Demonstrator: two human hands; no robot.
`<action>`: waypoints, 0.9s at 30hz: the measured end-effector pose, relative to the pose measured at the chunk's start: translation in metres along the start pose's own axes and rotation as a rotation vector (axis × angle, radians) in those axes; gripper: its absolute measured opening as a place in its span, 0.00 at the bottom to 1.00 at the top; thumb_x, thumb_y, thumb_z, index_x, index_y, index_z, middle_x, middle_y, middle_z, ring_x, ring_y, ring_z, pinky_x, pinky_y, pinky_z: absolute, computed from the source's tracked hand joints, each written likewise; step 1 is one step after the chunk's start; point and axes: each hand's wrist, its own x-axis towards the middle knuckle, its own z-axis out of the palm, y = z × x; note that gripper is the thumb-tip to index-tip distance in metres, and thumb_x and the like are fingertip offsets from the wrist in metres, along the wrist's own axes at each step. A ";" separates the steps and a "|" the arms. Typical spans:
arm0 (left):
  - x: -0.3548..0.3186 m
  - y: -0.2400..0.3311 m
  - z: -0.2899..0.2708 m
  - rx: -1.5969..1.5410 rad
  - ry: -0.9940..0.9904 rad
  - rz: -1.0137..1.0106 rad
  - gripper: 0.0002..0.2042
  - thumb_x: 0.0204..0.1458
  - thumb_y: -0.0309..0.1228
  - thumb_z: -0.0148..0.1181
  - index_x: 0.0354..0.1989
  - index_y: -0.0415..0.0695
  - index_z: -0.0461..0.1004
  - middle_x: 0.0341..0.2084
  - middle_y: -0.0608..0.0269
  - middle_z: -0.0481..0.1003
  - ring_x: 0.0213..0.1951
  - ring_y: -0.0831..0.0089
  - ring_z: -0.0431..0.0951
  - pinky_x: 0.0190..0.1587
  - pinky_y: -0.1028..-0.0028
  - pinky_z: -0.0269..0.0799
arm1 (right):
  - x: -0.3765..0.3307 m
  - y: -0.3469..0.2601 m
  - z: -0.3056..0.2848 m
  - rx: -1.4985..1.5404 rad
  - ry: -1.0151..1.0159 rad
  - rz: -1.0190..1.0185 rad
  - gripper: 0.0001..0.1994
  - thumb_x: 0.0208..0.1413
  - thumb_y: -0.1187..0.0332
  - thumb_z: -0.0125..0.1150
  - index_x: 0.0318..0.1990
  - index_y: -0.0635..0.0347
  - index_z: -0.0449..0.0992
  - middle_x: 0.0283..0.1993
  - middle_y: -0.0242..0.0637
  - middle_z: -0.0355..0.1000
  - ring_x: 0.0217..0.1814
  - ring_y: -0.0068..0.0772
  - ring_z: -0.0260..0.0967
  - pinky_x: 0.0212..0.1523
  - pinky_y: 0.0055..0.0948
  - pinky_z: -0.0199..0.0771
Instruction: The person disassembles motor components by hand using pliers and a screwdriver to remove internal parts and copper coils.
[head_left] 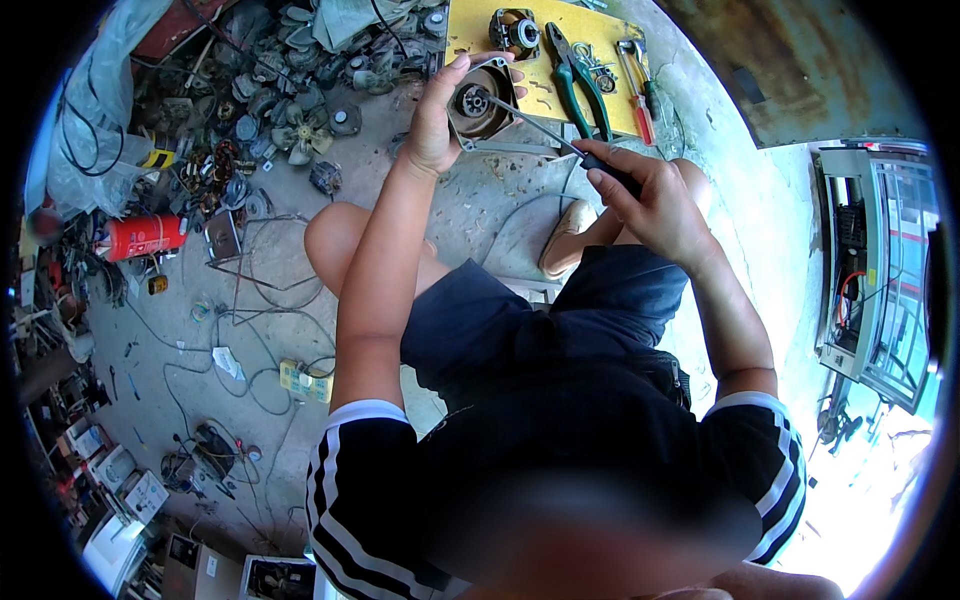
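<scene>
Motor housing (480, 105), a round rusty-brown casting with a grey metal rim, was held up in front of the person's knees, above the concrete floor (400, 190) and just short of the yellow board (540, 75) lying beyond it. The left hand (437, 125) gripped it from the left side, its fingers (470, 62) curled together over the top rim and clamped on the casting. The right hand (655, 205) was closed around the black handle of a screwdriver (545, 133), fingers wrapped tight on the grip, and the thin steel shaft ran up and to the left so that its tip sat in the open centre of the housing.

On the yellow board lay a second small motor part (517, 32), a pair of green-handled pliers (578, 75) and a red-handled screwdriver (640, 110), all near each other and apart from the hands. Left of the person, well away from the hands, the floor was strewn with fan blades (300, 135), loose wires (260, 290) and a red canister (145, 237) lying on its side. A grey appliance cabinet (865, 265) with an open front stood at the right edge. The person sat with bare knees drawn up, wearing dark shorts and a dark shirt with white-striped sleeves.
</scene>
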 end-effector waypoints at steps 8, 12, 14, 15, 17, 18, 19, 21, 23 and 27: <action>0.001 -0.015 0.003 0.095 0.116 0.045 0.25 0.62 0.45 0.42 0.57 0.36 0.67 0.45 0.51 0.75 0.48 0.64 0.77 0.50 0.60 0.77 | 0.006 0.007 0.006 -0.101 0.029 -0.126 0.17 0.61 0.68 0.58 0.56 0.63 0.74 0.32 0.46 0.75 0.29 0.35 0.73 0.36 0.31 0.74; 0.001 -0.023 -0.001 0.094 0.142 0.077 0.23 0.63 0.45 0.42 0.56 0.37 0.67 0.44 0.52 0.75 0.46 0.65 0.77 0.48 0.61 0.77 | 0.009 0.013 0.007 0.274 -0.124 0.088 0.18 0.63 0.67 0.56 0.57 0.65 0.73 0.27 0.35 0.72 0.24 0.22 0.65 0.30 0.25 0.70; 0.001 -0.027 -0.001 0.114 0.144 0.103 0.23 0.63 0.44 0.42 0.56 0.37 0.67 0.43 0.52 0.75 0.46 0.65 0.77 0.48 0.61 0.77 | 0.008 0.019 0.009 0.479 -0.180 0.185 0.18 0.65 0.66 0.55 0.59 0.64 0.71 0.26 0.30 0.70 0.22 0.16 0.61 0.26 0.21 0.67; 0.002 -0.028 -0.001 0.124 0.145 0.116 0.23 0.63 0.44 0.42 0.55 0.38 0.67 0.43 0.52 0.75 0.46 0.64 0.77 0.48 0.61 0.77 | 0.009 0.024 0.010 0.588 -0.205 0.231 0.18 0.65 0.66 0.55 0.59 0.63 0.71 0.26 0.29 0.68 0.22 0.15 0.60 0.23 0.19 0.66; 0.002 -0.028 0.000 0.070 0.150 0.104 0.23 0.63 0.45 0.42 0.55 0.38 0.67 0.44 0.51 0.75 0.46 0.63 0.77 0.48 0.59 0.77 | 0.009 0.027 0.010 0.827 -0.253 0.343 0.18 0.66 0.65 0.54 0.60 0.61 0.70 0.26 0.27 0.67 0.21 0.12 0.59 0.20 0.15 0.63; 0.002 -0.027 0.001 0.044 0.153 0.098 0.23 0.63 0.45 0.42 0.55 0.38 0.67 0.44 0.51 0.75 0.47 0.62 0.77 0.48 0.58 0.77 | 0.010 0.026 0.008 0.955 -0.275 0.411 0.18 0.66 0.65 0.53 0.60 0.60 0.70 0.26 0.27 0.67 0.20 0.11 0.59 0.18 0.14 0.62; 0.002 -0.026 0.001 0.002 0.139 0.085 0.24 0.62 0.46 0.42 0.56 0.38 0.66 0.44 0.50 0.75 0.47 0.61 0.77 0.49 0.57 0.76 | 0.010 0.025 0.008 1.084 -0.298 0.480 0.18 0.66 0.65 0.53 0.60 0.59 0.70 0.27 0.27 0.66 0.20 0.10 0.59 0.17 0.12 0.61; 0.000 -0.020 0.002 -0.083 0.110 0.058 0.26 0.61 0.48 0.41 0.57 0.38 0.65 0.45 0.49 0.74 0.48 0.59 0.77 0.50 0.53 0.76 | 0.010 0.022 0.014 1.163 -0.271 0.526 0.18 0.67 0.65 0.50 0.62 0.58 0.68 0.27 0.27 0.66 0.18 0.08 0.57 0.14 0.09 0.56; 0.001 -0.015 0.003 -0.206 0.067 0.039 0.30 0.60 0.51 0.41 0.58 0.37 0.65 0.47 0.49 0.74 0.50 0.58 0.76 0.52 0.51 0.74 | 0.008 0.021 0.016 1.183 -0.259 0.518 0.19 0.68 0.66 0.49 0.63 0.57 0.66 0.28 0.27 0.66 0.18 0.07 0.57 0.14 0.07 0.55; 0.001 -0.004 -0.004 -0.394 0.003 -0.018 0.35 0.57 0.57 0.40 0.60 0.36 0.63 0.50 0.47 0.72 0.53 0.51 0.73 0.55 0.44 0.70 | 0.003 0.022 0.012 1.035 -0.225 0.391 0.20 0.67 0.66 0.49 0.65 0.56 0.65 0.31 0.27 0.67 0.20 0.10 0.59 0.19 0.09 0.60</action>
